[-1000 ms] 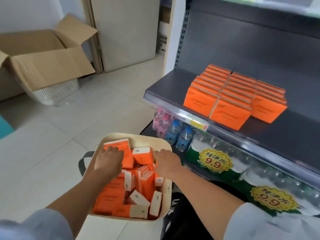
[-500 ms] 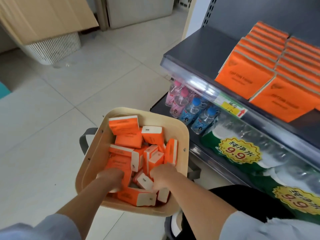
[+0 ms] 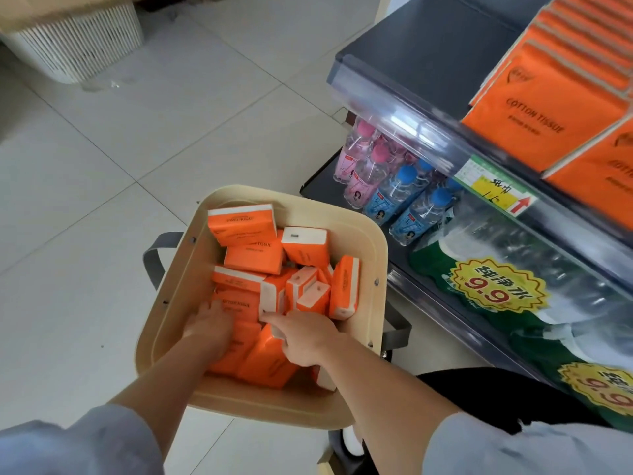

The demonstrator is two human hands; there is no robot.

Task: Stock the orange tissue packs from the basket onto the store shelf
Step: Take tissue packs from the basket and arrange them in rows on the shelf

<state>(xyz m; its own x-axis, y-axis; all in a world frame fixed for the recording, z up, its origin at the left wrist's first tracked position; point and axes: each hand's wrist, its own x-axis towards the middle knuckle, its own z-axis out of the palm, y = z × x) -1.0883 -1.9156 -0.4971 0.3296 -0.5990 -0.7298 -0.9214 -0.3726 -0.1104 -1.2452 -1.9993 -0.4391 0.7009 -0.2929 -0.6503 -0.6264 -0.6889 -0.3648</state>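
Now, inside the basket [image 3: 374,269], my left hand [image 3: 209,325] lies flat-fingered on the tissue packs [image 3: 253,259]; my right hand [image 3: 306,339] curls round one pack [image 3: 267,365], forefinger straight.

The basket [image 3: 260,193] is open at the top; loose packs [image 3: 253,258] crowd its inside. The shelf [image 3: 428,46] is bare at its left part; stacked packs [image 3: 548,108] fill the right. A clear rail [image 3: 394,108] stands along the shelf's front edge. Bottles [image 3: 387,190] fill the tier below.
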